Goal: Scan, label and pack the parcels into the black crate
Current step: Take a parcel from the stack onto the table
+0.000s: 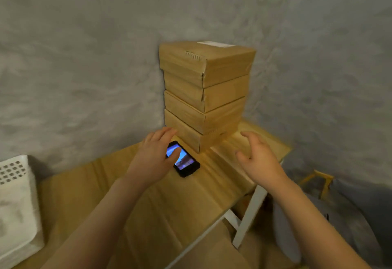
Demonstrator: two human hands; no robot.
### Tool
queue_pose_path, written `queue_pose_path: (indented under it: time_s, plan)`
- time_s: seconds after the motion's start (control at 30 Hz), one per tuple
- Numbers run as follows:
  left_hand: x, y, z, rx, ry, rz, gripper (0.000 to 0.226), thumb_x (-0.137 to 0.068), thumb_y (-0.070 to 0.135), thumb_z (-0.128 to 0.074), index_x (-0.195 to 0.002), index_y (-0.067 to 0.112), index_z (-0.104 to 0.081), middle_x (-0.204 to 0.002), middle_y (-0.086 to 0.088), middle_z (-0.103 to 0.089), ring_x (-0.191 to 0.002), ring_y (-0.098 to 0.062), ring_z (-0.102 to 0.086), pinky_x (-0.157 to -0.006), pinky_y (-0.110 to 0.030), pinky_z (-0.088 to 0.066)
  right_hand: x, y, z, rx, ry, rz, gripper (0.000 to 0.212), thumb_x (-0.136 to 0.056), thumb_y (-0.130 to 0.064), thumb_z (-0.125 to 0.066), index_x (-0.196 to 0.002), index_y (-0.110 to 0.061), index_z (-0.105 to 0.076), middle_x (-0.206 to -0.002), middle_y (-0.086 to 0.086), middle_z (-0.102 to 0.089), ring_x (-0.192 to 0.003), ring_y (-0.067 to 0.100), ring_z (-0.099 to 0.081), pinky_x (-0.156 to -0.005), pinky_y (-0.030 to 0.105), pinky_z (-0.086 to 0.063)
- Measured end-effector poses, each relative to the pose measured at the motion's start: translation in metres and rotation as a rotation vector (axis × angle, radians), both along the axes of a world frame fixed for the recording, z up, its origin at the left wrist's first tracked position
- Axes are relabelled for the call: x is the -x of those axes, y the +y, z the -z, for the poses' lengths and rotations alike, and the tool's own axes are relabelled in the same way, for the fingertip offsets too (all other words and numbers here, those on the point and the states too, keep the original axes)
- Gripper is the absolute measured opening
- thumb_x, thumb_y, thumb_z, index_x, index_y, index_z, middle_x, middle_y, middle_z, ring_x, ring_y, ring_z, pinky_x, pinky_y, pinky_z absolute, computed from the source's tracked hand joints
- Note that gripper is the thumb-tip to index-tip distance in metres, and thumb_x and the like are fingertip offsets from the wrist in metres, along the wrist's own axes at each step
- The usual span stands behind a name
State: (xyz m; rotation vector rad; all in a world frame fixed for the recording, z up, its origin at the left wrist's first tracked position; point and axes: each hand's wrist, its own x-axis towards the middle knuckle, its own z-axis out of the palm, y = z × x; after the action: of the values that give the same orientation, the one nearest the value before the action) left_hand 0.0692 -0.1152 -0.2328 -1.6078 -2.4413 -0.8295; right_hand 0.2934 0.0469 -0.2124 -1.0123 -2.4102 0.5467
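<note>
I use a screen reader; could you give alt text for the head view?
Two open hands, left and right, reach toward four stacked cardboard parcels on a wooden table, a lit phone beside the left hand.

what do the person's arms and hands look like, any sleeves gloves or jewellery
Both forearms are bare up to the bottom edge of the frame, with no sleeve in view. The left hand and the right hand wear no gloves. No ring, watch or wristband shows, though the picture is somewhat blurred.

Four parcels (204,90) are stacked on the table (148,205) at 12 o'clock — a phone (186,163) at their 7, a basket (17,201) at 9.
</note>
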Motion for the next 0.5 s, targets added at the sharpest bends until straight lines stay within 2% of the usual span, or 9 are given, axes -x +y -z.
queue_pose_path:
  time_s: [0.13,0.27,0.37,0.5]
  plan:
    - [0.016,0.064,-0.013,-0.105,-0.026,-0.011,0.072,-0.088,0.059,-0.037,-0.148,0.018,-0.038,-0.151,-0.004,-0.04,-0.138,-0.023,-0.038,-0.114,-0.039,-0.032,0.028,0.074,-0.02,-0.085,0.037,-0.022,0.054,-0.095,-0.033,-0.055,-0.145,-0.018,-0.037,-0.146,0.004,-0.043,-0.131,0.021,-0.043,-0.103,0.033,-0.037]
    - [0.03,0.118,-0.035,-0.259,-0.152,-0.026,0.066,-0.098,0.045,-0.049,-0.154,0.02,-0.025,-0.159,0.001,-0.026,-0.144,-0.013,-0.024,-0.113,-0.024,-0.02,0.059,0.141,-0.046,-0.093,0.17,-0.004,0.055,-0.095,-0.031,-0.057,-0.144,-0.016,-0.038,-0.145,0.006,-0.043,-0.122,0.024,-0.05,-0.102,0.035,-0.039]
    - [0.039,0.146,-0.046,-0.391,-0.226,-0.075,0.07,-0.098,0.045,-0.049,-0.156,0.025,-0.016,-0.162,0.005,-0.019,-0.147,-0.009,-0.017,-0.119,-0.033,-0.019,0.083,0.186,-0.067,-0.021,0.337,0.015,0.059,-0.096,-0.032,-0.056,-0.147,-0.017,-0.031,-0.151,0.005,-0.036,-0.122,0.019,-0.049,-0.104,0.038,-0.039]
    - [0.044,0.171,-0.057,-0.537,-0.405,-0.104,0.069,-0.099,0.049,-0.046,-0.155,0.036,-0.008,-0.162,0.015,-0.012,-0.148,-0.006,-0.015,-0.12,-0.047,-0.024,0.12,0.238,-0.092,0.125,0.548,-0.005,0.063,-0.098,-0.041,-0.05,-0.151,-0.021,-0.023,-0.156,0.005,-0.032,-0.141,0.022,-0.035,-0.113,0.043,-0.034]
